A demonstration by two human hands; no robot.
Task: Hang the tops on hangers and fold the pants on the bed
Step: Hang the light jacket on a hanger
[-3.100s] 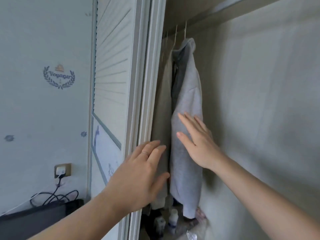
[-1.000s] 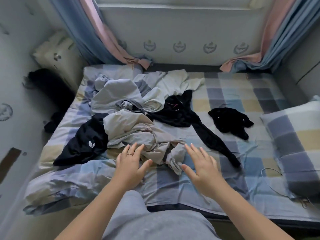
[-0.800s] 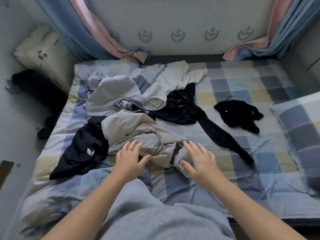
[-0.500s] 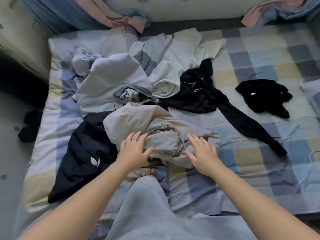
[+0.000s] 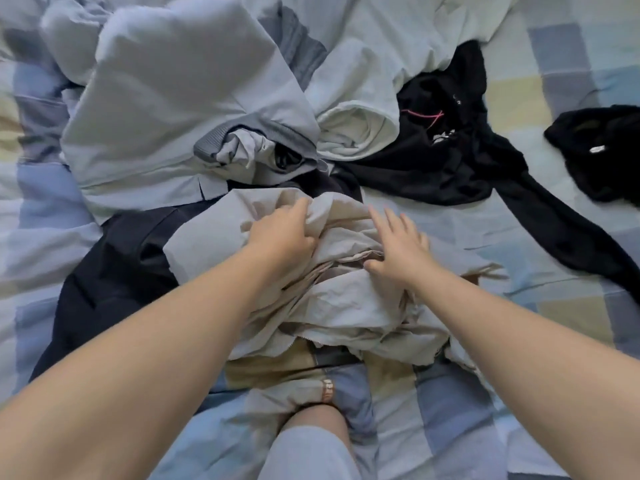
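The crumpled beige garment (image 5: 346, 306) lies in a heap in front of me, thin woven cloth full of sharp creases and soft ridges. My left hand (image 5: 284, 237) is on its upper part, fingers curled down into a fold so the fabric bunches up between them. My right hand (image 5: 398, 247) rests on the same heap just beside the left, palm down, fingers straight and spread wide, thumb pressed against a ridge of the cloth.

Touching the beige garment on its left, and partly under it, is a navy garment (image 5: 114, 271), smooth and dark, spread fairly flat. Beyond the beige garment lies a pale grey top (image 5: 166, 98) of thick, soft-looking knit, with a darker ribbed band (image 5: 207, 143) curving along its edge. Just right of that is a cream top (image 5: 356, 129), rolled into a loose tube. To the far right of the beige garment sprawls a matte black garment (image 5: 450, 168) with a thin pink thread on it, one long limb running off towards the right. Well apart, further right again, sits a small black piece (image 5: 599, 157) in a rumpled lump.

Everything rests on the checked bedsheet (image 5: 554, 57), squares of blue, grey and pale yellow. My bare knee (image 5: 311, 427) shows just below the beige garment.
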